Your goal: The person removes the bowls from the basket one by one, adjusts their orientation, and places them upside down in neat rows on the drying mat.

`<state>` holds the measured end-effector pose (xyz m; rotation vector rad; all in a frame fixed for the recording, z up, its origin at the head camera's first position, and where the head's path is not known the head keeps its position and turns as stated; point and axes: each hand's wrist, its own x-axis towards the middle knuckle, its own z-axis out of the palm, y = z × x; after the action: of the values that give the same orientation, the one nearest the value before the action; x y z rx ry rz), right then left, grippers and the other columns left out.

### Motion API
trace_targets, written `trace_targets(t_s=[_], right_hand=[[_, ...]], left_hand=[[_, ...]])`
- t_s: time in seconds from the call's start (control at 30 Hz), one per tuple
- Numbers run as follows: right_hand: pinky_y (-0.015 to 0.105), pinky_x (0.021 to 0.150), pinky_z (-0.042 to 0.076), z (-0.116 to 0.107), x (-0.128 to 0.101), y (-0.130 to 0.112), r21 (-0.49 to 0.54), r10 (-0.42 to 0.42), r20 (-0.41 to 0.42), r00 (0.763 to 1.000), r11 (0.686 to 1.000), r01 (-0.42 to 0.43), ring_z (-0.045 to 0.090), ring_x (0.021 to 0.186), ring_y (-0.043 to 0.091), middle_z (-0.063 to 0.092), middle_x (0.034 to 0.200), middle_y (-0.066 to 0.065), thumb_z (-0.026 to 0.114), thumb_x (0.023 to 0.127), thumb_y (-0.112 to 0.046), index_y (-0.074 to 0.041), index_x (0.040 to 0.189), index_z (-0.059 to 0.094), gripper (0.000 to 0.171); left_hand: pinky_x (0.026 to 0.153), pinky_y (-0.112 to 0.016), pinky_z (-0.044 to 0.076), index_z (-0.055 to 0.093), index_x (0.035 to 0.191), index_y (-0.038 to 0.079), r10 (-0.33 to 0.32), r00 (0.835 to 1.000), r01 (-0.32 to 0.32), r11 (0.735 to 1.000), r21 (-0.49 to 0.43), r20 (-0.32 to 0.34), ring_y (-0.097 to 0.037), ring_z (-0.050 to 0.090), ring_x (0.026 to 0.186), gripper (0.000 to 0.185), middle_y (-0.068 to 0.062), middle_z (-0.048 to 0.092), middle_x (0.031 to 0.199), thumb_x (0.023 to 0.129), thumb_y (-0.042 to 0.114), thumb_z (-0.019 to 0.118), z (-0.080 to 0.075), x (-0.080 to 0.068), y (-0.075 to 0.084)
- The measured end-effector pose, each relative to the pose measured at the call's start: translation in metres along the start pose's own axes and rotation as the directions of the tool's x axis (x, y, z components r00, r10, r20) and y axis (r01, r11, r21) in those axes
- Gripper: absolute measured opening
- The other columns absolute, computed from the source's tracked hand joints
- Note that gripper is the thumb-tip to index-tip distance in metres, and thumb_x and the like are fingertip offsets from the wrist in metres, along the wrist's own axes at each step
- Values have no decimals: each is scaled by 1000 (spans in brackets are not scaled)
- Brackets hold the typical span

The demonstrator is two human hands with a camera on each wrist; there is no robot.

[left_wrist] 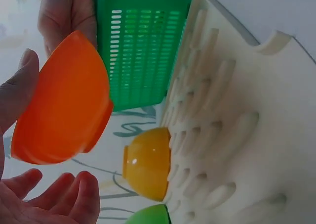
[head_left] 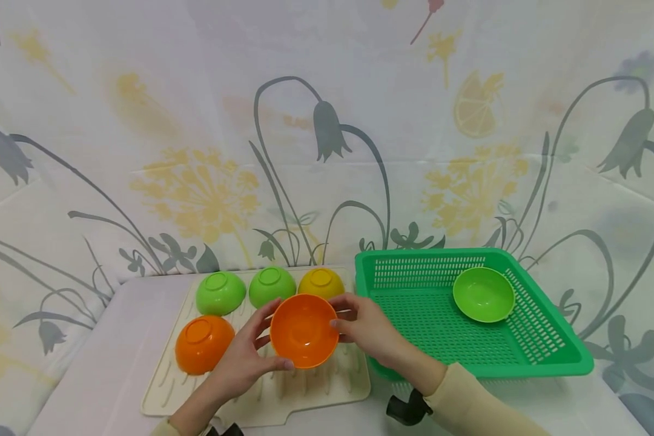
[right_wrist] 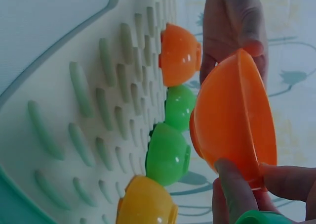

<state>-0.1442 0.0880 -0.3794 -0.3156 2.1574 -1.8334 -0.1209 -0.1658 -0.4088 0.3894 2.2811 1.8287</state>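
An orange bowl (head_left: 304, 330) is held up above the cream drying mat (head_left: 283, 396), tilted so its hollow faces me. My left hand (head_left: 267, 346) holds its left side, thumb on the lower rim and fingers behind. My right hand (head_left: 342, 315) grips its right rim with the thumb in front. In the left wrist view the orange bowl (left_wrist: 64, 105) lies between my left thumb (left_wrist: 17, 90) and fingers (left_wrist: 54, 194). In the right wrist view my right fingertips (right_wrist: 237, 194) pinch the orange bowl (right_wrist: 237, 115) at its rim.
On the mat, upside down, stand two green bowls (head_left: 220, 292) (head_left: 271, 286), a yellow bowl (head_left: 320, 283) and a second orange bowl (head_left: 203, 343). A green slotted basket (head_left: 545, 339) to the right holds one green bowl (head_left: 483, 294). A flowered cloth hangs behind.
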Motion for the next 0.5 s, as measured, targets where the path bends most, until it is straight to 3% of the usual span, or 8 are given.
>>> trace_targets(t_s=[0.3,0.5], right_hand=[[41,84,58,-4,-2,-1,19,-23,54,998,1000,22,58,116,33,56,130,15,61,94,4,-2,135,57,41],[41,86,58,-7,-3,1,59,-32,69,997,998,28,57,120,34,54,130,15,60,93,6,-2,132,58,40]], left_hand=[[101,-36,48,28,155,11,-39,997,47,991,-122,70,-33,53,126,97,-18,47,146,78,17,86,-8,8,-14],[93,-32,54,33,149,1,-13,993,33,985,-172,117,-32,61,116,87,-24,50,142,81,16,84,-8,8,-14]])
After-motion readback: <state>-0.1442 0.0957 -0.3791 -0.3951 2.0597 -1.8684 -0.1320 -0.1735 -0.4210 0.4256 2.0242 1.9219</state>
